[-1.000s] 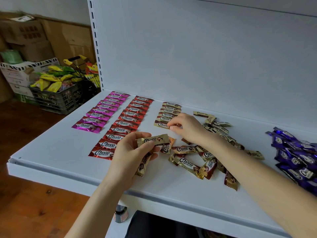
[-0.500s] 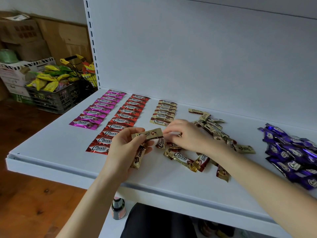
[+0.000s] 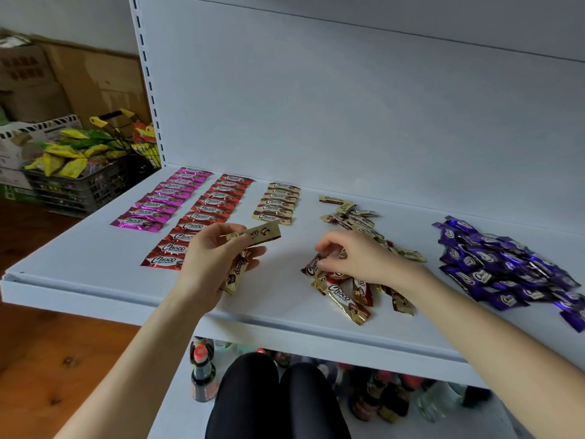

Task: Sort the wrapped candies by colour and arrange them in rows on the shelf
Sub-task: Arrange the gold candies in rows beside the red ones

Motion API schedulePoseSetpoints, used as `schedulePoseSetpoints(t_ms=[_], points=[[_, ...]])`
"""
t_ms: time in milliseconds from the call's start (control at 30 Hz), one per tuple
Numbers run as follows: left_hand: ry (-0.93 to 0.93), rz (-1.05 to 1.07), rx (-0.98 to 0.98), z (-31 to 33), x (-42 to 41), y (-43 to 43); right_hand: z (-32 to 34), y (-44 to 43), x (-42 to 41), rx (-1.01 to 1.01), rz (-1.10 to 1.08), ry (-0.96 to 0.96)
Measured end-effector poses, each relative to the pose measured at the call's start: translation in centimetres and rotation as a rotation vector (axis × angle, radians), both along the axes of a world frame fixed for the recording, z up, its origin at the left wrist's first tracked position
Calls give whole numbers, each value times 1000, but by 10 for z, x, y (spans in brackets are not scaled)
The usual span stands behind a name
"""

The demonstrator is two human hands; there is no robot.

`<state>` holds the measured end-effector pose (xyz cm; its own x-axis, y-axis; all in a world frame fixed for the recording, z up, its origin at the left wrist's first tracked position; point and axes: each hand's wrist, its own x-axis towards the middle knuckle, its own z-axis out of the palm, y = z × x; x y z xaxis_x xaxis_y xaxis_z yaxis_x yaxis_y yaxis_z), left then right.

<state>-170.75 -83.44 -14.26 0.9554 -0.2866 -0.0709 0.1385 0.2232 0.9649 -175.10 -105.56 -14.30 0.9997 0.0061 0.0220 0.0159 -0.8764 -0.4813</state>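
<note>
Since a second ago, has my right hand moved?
Yes: the right hand drew away from the gold row, rightward and frontward, onto the loose gold pile.

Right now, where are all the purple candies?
In the head view, the purple candies lie heaped at the far right of the shelf, beyond the loose gold candies.

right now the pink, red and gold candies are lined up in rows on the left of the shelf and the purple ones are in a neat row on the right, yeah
Not quite. The purple candies on the right lie in a loose heap, not a neat row. The rest holds: the pink row, red row and gold row are lined up on the left of the shelf. The head view shows this.
</note>
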Motion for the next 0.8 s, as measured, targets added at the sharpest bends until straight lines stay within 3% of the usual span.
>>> schedulePoseSetpoints(t_ms=[67,200,333,400,567,800], points=[[-6,-26,14,2,-3,-2,3,2,1,25,-4,48],[-4,-34,42,3,-6,-4,8,3,2,-162,61,85],[-31,-46,73,3,-7,-4,8,0,4,-191,65,63],[-67,-55,119,3,-6,-5,10,-1,2,-92,34,7],[-185,-117,222,5,-6,-11,25,7,-2,461,-41,-151],[-251,-123,218,8,-4,-20,29,19,6,577,14,-83]])
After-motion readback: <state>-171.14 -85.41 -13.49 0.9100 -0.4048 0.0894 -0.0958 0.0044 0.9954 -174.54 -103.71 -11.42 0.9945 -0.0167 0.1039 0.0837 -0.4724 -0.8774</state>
